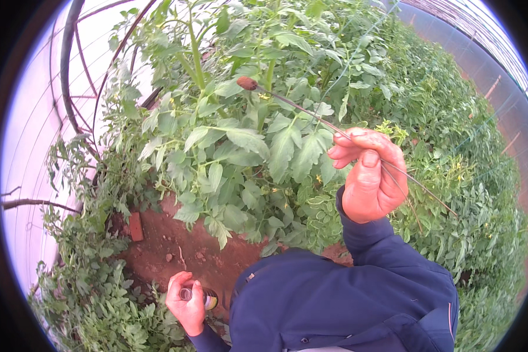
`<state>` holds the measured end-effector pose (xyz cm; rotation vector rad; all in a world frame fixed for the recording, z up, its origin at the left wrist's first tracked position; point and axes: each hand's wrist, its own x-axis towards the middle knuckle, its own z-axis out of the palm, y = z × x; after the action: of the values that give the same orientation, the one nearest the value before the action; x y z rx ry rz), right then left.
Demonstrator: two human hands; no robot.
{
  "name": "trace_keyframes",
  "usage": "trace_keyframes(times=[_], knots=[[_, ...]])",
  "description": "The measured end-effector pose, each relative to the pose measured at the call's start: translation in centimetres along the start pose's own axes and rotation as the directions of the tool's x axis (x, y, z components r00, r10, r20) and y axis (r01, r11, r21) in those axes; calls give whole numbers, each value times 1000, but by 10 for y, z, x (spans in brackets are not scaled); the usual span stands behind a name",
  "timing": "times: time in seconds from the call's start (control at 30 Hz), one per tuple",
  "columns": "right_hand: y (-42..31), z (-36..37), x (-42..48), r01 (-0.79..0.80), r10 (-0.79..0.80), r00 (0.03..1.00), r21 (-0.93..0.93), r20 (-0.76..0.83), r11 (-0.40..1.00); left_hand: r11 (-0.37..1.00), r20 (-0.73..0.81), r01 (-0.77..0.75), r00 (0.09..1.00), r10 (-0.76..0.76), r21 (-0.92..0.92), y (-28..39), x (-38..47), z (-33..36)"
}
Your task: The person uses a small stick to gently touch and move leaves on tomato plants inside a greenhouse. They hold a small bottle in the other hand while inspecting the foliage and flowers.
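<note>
Raised at the right, my right hand [369, 174] pinches a thin wire rod [306, 110] between thumb and fingers. A reddish-brown swab tip [247, 83] caps its far end, in front of tomato leaves and close to a small yellow flower [264, 97]. Behind the hand, two thin wire ends stick out to the lower right. Low at the left, my left hand [187, 299] is wrapped around a small dark bottle [210, 299]. The bottle's round open mouth shows between thumb and fingers, and a label is partly visible. What the bottle holds cannot be made out.
Tomato plants [242, 145] fill the space ahead and both sides, with thick stems and yellow flowers. A red brick [136, 226] stands on bare reddish soil [193, 246]. Curved greenhouse poles [68, 66] and plastic sheeting rise at the left. Blue-green strings [356, 53] run among the plants.
</note>
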<state>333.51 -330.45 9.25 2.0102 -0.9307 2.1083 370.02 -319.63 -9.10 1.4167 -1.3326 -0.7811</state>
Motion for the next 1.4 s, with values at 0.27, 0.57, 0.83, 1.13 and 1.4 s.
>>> trace_keyframes(times=[0.27,0.57,0.83,1.13,1.4], knots=[[24,62,18,48,-46,995,-31,83,998,996,-91,81,992,-83,-27,-15,-25,-23],[98,169,65,376,-370,927,-201,67,905,991,-111,126,985,-131,-52,-22,-43,-27],[115,203,76,366,-368,928,-285,49,886,988,-133,133,981,-142,-76,-21,-51,-26],[122,200,75,395,-392,917,-268,67,879,991,-119,98,987,-108,-90,-23,-48,-24],[118,189,72,376,-382,924,-255,25,891,989,-107,127,985,-134,-74,-20,-45,-20]])
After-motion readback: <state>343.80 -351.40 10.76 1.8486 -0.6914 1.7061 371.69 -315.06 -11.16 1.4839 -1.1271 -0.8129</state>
